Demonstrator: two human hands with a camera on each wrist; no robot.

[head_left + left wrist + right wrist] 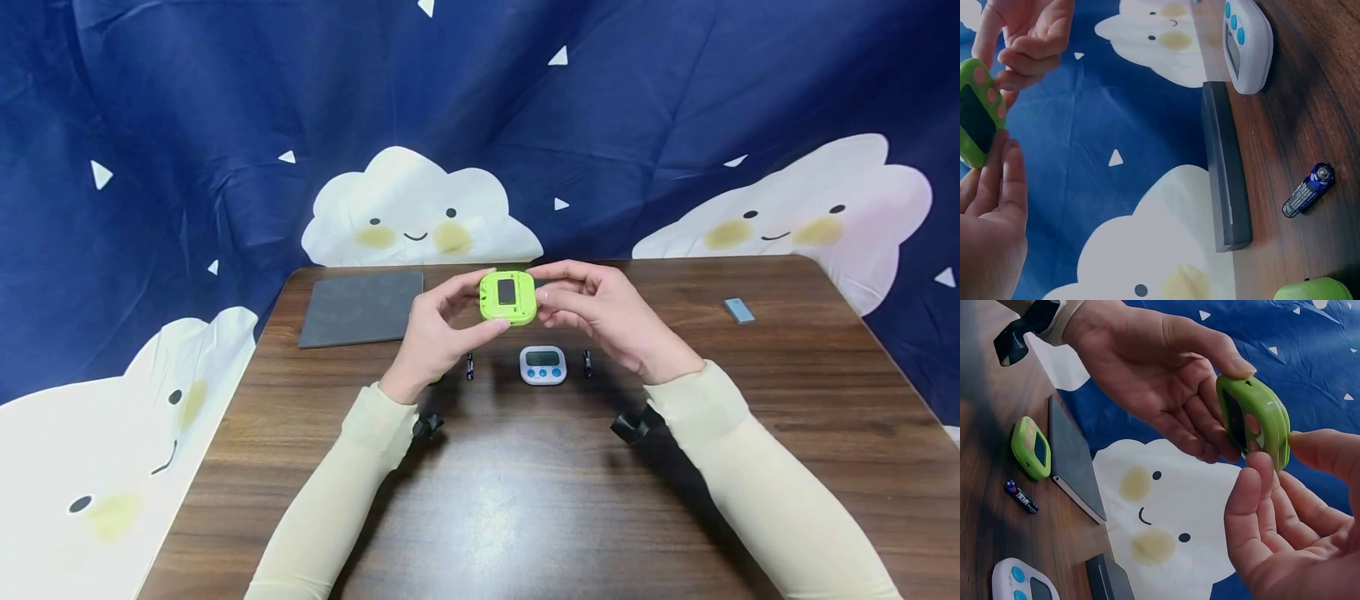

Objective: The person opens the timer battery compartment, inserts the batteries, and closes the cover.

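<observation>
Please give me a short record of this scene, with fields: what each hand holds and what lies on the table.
left hand: pinches green timer at its left edge
right hand: pinches the same timer at its right edge
timer position: raised above the table
on table: white timer, two batteries, grey pad, second green timer

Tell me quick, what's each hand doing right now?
Left hand: pinching the green timer by its left edge, thumb and fingers.
Right hand: fingertips gripping the same timer's right edge, held above the table.
</observation>
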